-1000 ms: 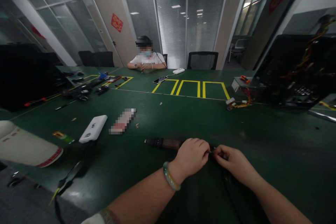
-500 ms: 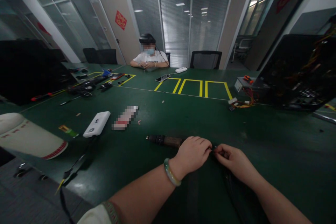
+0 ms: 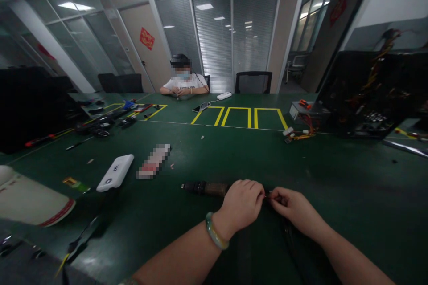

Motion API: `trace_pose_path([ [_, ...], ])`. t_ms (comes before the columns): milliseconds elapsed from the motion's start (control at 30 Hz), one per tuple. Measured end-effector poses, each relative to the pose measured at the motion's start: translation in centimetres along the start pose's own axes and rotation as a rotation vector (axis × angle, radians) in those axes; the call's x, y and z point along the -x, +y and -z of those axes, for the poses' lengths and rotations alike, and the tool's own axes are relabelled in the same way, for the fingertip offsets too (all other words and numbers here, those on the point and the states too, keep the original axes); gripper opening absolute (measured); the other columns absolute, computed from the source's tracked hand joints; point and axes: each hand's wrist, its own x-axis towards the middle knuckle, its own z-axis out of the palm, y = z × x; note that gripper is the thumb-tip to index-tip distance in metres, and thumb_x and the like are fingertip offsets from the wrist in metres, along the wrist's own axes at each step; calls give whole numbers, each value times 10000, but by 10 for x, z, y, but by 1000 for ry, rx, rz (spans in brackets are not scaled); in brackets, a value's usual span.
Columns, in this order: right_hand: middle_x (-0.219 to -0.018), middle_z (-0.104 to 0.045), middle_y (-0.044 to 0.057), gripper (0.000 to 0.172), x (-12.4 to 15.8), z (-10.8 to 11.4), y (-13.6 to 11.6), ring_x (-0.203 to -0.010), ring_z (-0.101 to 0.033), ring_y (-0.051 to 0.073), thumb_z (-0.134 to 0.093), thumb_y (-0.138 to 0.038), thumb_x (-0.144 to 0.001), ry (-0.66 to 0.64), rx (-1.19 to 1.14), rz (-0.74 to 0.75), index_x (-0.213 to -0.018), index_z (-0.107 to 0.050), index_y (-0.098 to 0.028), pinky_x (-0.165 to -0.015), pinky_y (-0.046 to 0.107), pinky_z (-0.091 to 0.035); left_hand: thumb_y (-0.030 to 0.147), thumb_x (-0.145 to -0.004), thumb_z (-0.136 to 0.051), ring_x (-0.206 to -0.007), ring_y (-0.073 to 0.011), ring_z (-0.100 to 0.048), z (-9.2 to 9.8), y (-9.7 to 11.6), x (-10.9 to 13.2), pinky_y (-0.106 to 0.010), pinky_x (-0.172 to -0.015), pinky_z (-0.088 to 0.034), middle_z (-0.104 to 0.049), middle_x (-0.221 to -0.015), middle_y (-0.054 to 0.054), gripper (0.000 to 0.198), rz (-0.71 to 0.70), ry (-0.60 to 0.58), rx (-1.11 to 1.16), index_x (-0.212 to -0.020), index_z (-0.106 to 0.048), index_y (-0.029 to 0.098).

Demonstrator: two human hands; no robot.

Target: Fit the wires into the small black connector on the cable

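The left hand (image 3: 243, 202) is curled beside the dark tool (image 3: 214, 189), laid on the table (image 3: 187, 227); whether anything is gripped there cannot be told. The right hand (image 3: 296, 208) is pinched on a thin piece (image 3: 266, 195), too small to identify, near the left fingertips.

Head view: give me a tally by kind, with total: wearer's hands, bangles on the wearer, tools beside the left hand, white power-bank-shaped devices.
Hands: 2 (left hand, right hand)
Bangle: 1
Dark tool with brown grip: 1
White devices: 2 (near device, far device)
Total: 6
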Motion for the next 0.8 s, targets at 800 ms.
trace_pose_path([
  [800, -718, -641, -14, 129, -1, -3, 5, -667, -581, 147, -558, -281, -866, 41, -18, 33, -823, -638, -190, -581, 222, -395, 188, -834, -629, -967, -199, -587, -5, -1, 1, -367, -894, -444, -640, -1007, -14, 142, 25, 24, 40, -954, -556, 209],
])
